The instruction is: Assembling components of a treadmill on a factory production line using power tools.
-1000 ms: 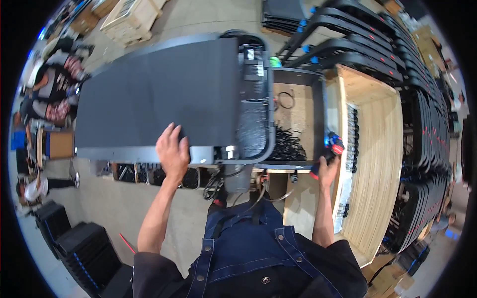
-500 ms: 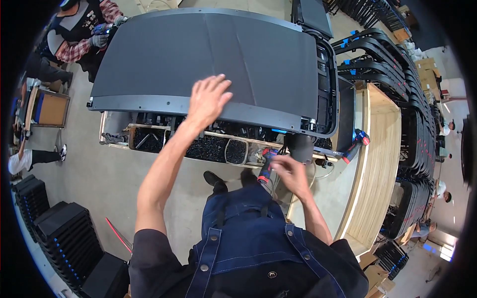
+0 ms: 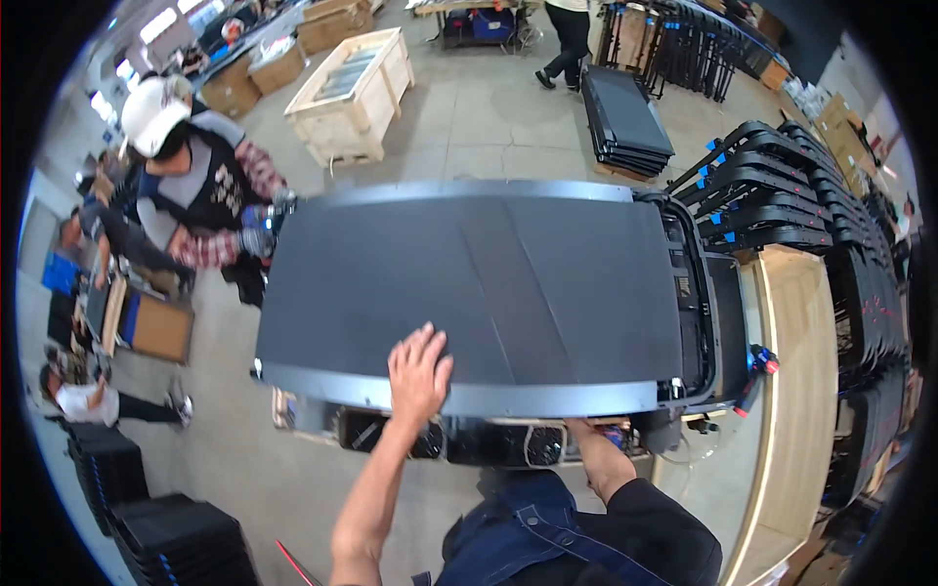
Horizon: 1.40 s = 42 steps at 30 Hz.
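A large dark grey flat panel (image 3: 489, 283) lies on a work stand in front of me. My left hand (image 3: 418, 369) rests flat on the panel's near edge, fingers spread. My right forearm (image 3: 598, 459) reaches under the near edge, and the hand itself is hidden beneath the panel. At the panel's right end sits a black frame with cables (image 3: 699, 303). A person in a white cap (image 3: 161, 117) stands at the far left corner with gloved hands (image 3: 262, 230) on the panel's end.
A wooden bench (image 3: 796, 391) runs along the right, with a blue and red tool (image 3: 757, 366) at its edge. Racks of black panels (image 3: 772, 186) stand behind it. A wooden crate (image 3: 357, 88) sits on the floor beyond. Black stacks (image 3: 166, 532) lie lower left.
The view has tilted up and shows more of the far floor. My left hand slid toward the panel's near edge. My right hand went under the panel and out of sight.
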Tool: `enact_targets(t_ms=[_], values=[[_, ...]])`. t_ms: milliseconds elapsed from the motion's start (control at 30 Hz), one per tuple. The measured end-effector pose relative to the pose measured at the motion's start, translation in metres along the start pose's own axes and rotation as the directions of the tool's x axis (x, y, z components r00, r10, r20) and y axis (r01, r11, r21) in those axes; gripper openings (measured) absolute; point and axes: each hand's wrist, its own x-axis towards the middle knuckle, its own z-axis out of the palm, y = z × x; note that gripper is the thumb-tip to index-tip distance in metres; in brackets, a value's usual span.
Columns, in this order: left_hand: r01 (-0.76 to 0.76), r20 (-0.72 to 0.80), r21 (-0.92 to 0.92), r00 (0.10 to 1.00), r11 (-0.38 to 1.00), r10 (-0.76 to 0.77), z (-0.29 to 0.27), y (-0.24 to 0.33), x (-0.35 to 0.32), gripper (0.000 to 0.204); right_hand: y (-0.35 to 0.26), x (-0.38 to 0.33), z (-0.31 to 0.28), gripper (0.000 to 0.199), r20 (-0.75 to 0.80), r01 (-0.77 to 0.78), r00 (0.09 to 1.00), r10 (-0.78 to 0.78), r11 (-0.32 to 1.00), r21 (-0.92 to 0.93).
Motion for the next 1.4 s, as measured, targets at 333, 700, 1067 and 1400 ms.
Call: enact_targets(t_ms=[333,700,1067,1400], values=[[0.081,0.043,-0.039,0.996,0.996,-0.079,-0.023,0.004,0.02,0.044,0.068,-0.03,0.005,0.037,0.223,-0.158,0.975,0.012,0.745,0.648],[0.103,0.047,-0.035,0.994,0.994,-0.102,-0.025,0.0,0.018,0.044,0.119,-0.027,0.007,0.037,0.429,-0.393,0.884,-0.186,0.203,0.897],[0.047,0.008,-0.091,0.999,0.995,-0.046,-0.016,0.006,0.02,0.042,0.12,-0.035,0.027,0.038,0.375,-0.526,0.842,-0.388,-0.437,0.729],[-0.257,0.317,-0.034,0.914,0.966,0.254,-0.078,-0.054,-0.019,0.098,-0.078,-0.097,-0.088,0.037,0.688,-0.65,0.726,0.023,-0.305,0.696]])
